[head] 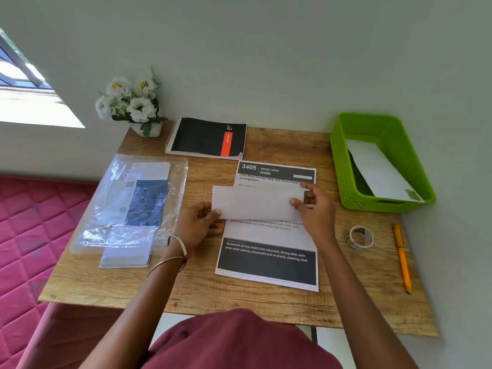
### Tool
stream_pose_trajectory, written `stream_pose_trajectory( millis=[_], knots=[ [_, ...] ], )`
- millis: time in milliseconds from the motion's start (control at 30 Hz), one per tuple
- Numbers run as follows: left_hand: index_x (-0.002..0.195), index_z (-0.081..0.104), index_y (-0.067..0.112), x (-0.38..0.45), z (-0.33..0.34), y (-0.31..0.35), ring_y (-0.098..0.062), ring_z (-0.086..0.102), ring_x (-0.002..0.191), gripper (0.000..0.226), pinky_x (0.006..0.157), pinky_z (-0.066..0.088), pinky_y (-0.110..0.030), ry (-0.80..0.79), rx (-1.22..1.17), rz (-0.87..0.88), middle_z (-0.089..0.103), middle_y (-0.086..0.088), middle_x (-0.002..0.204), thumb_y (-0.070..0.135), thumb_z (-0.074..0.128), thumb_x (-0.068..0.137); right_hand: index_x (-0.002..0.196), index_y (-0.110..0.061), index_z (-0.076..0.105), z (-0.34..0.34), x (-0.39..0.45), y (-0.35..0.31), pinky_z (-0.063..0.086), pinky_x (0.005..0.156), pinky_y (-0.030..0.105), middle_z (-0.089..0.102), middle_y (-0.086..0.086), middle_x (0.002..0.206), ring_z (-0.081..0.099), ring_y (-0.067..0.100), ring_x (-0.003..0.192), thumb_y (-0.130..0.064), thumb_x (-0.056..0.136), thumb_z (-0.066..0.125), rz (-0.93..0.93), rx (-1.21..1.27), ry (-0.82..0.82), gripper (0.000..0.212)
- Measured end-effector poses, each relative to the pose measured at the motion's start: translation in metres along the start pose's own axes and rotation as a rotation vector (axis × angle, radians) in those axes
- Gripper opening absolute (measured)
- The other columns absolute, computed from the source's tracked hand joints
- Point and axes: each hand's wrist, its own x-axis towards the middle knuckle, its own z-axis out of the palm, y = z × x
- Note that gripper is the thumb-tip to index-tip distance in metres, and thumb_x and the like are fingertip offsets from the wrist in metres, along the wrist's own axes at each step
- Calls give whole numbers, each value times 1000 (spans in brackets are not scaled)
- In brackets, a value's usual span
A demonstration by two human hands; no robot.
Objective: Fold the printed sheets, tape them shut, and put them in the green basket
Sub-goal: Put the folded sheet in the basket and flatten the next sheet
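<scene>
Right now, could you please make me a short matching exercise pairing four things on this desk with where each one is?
Things:
1. folded sheet
2. tape roll
3. notebook
4. taped packet

Places:
a. inside the green basket
b. at the back of the desk, beside the flower pot
c. held between the left hand and right hand, above a flat printed sheet
d. on the desk, next to the orange pen

Pairs: 1-c, 2-d, 3-b, 4-a
</scene>
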Motion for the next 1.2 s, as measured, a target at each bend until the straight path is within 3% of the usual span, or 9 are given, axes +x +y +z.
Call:
stream_pose_trajectory(
  millis=[133,267,367,467,600,700,833,933,1200],
  knots=[
    [131,40,20,4,8,-1,-18,70,64,50,62,60,-37,110,226,55,67,-8,91,11,63,87,123,-15,59,15,-2,0,37,98,44,55,10,123,45,29,117,-15,77,75,-88,-340,54,49],
    [136,34,18,6,14,0,-14,65,64,58,66,55,-33,158,542,116,64,0,77,21,64,86,129,-20,56,28,-14,-3,24,99,40,43,3,141,29,24,131,-28,84,68,-287,-539,-197,47],
    [137,33,16,5,19,3,-25,61,93,61,79,47,-36,199,778,133,60,-9,110,27,64,86,134,-23,51,37,-19,-1,19,102,38,36,-2,149,24,21,135,-40,89,59,-336,-657,-380,49],
    [138,33,20,5,23,-2,-31,50,110,60,85,46,-37,186,947,250,37,-11,129,23,61,85,139,-27,44,42,-22,-1,20,103,40,30,-2,152,21,21,136,-46,92,53,-344,-765,-415,52],
    [145,24,31,14,25,-4,-29,13,139,59,109,27,-47,15,1252,435,10,1,154,18,47,91,145,-33,30,45,-19,-6,22,103,43,18,-4,156,18,24,135,-50,94,44,-363,-901,-469,55],
    [147,20,32,18,29,-5,-22,5,144,60,114,16,-46,-121,1286,440,7,8,157,14,42,94,147,-37,23,45,-16,-9,23,101,43,11,-9,158,18,25,134,-50,96,39,-368,-952,-518,56],
    [146,24,30,21,30,-12,-17,8,144,52,115,12,-43,-106,1210,446,17,10,156,29,41,97,147,-40,22,42,-13,-8,25,97,43,11,-14,158,20,22,133,-47,98,36,-378,-961,-509,51],
    [145,27,31,22,30,-15,-16,10,144,52,115,12,-41,-87,1186,456,20,11,155,36,43,96,147,-38,22,40,-13,-7,27,95,41,12,-15,158,22,22,131,-46,98,39,-360,-958,-497,53],
    [141,37,31,30,28,-8,-15,20,141,56,112,22,-44,-66,1014,363,33,14,149,32,58,89,149,-28,24,12,-4,0,29,100,43,12,-11,159,21,26,133,-44,98,40,-188,-965,-436,56]
  ],
)
